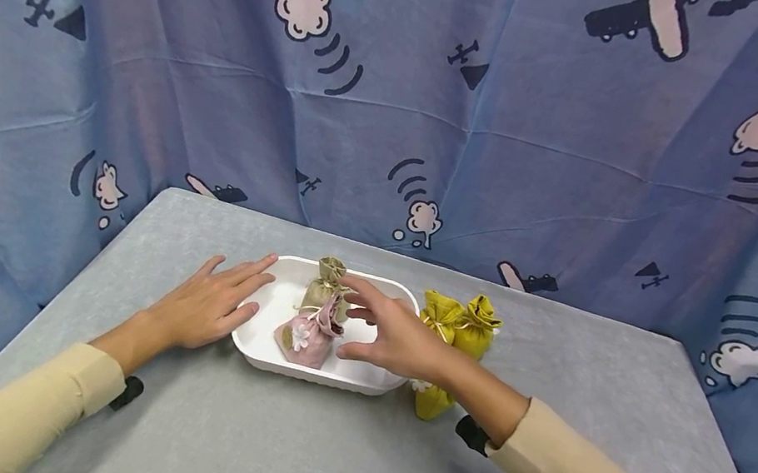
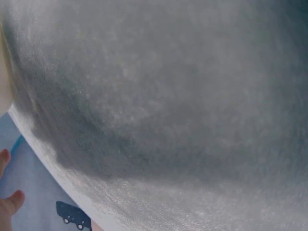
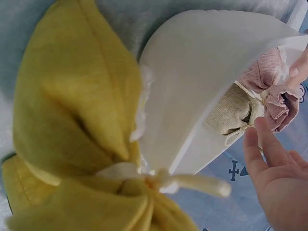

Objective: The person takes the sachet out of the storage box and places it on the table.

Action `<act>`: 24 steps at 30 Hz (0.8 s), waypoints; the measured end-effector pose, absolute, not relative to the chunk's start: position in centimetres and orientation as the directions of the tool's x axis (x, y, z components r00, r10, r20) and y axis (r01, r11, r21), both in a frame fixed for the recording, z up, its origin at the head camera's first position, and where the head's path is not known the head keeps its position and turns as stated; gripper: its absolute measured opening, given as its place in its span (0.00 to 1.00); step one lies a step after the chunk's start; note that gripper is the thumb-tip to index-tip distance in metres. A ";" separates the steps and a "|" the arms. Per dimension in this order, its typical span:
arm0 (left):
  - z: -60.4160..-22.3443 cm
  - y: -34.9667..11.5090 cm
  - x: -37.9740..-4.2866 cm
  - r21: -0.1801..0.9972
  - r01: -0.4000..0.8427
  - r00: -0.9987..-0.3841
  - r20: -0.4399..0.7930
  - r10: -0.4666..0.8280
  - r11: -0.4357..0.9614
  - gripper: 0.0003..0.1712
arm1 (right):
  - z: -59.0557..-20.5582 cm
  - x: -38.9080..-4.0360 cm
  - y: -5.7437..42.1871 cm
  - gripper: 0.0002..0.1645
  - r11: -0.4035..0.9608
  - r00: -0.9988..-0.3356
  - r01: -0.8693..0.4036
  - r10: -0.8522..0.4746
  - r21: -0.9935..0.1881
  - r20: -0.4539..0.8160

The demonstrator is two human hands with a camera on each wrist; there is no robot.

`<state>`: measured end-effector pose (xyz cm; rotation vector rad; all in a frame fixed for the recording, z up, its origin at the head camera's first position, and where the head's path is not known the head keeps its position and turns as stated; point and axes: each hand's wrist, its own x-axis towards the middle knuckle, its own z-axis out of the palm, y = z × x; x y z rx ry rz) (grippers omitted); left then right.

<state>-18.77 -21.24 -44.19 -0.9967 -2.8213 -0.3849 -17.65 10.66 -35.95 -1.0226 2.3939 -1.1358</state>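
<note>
A white tray [image 1: 264, 316] holds two small drawstring pouches, a pink one [image 1: 314, 354] with a white flower in front and a beige one [image 1: 317, 295] behind it. My left hand [image 1: 208, 306] lies at the tray's left rim, fingers extended. Over the tray's right side hovers my right hand [image 1: 399, 337], its thumb and fingers spread apart near both pouches. In the right wrist view its fingertips appear beside the beige pouch [image 3: 233, 110], with no clear grip on it. The left wrist view shows only some fingertips [image 2: 17, 199] at its edge.
Several yellow drawstring pouches [image 1: 476, 334] lie against the tray's right side, partly under my right forearm. One yellow pouch [image 3: 79, 91] fills much of the right wrist view. The grey tabletop [image 1: 281, 447] ends at a blue patterned curtain [image 1: 384, 119].
</note>
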 end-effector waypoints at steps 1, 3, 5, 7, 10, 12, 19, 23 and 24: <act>-44.2 -21.2 -18.8 0.197 0.632 -0.774 0.201 0.600 0.750 0.30 | -36.0 -17.7 10.6 0.52 0.437 -0.702 -0.476 -0.712 -0.763 0.030; -44.2 -21.2 -18.8 0.196 0.633 -0.773 0.203 0.601 0.749 0.30 | -36.0 -17.7 10.5 0.52 0.435 -0.701 -0.474 -0.713 -0.766 0.029; -44.2 -21.2 -18.8 0.198 0.634 -0.773 0.203 0.601 0.748 0.30 | -36.0 -17.8 10.3 0.51 0.426 -0.699 -0.473 -0.715 -0.771 0.033; -44.1 -21.2 -18.8 0.201 0.633 -0.774 0.202 0.600 0.748 0.30 | -36.1 -17.8 10.1 0.51 0.421 -0.692 -0.489 -0.720 -0.764 0.046; -44.1 -21.2 -18.7 0.203 0.632 -0.775 0.201 0.599 0.748 0.30 | -36.3 -17.9 9.8 0.50 0.417 -0.682 -0.517 -0.728 -0.748 0.066; -44.2 -21.2 -18.7 0.201 0.631 -0.775 0.201 0.599 0.750 0.30 | -36.4 -18.0 9.5 0.49 0.423 -0.677 -0.534 -0.732 -0.732 0.071; -44.2 -21.2 -18.7 0.198 0.626 -0.780 0.195 0.595 0.755 0.30 | -37.2 -17.9 8.7 0.53 0.417 -0.655 -0.541 -0.754 -0.731 0.055; -44.2 -21.2 -18.7 0.199 0.626 -0.779 0.195 0.595 0.754 0.30 | -37.4 -17.8 8.4 0.53 0.431 -0.640 -0.577 -0.766 -0.694 0.056; -44.2 -21.2 -18.7 0.200 0.627 -0.779 0.196 0.596 0.753 0.30 | -37.4 -17.8 8.2 0.52 0.434 -0.638 -0.585 -0.768 -0.685 0.057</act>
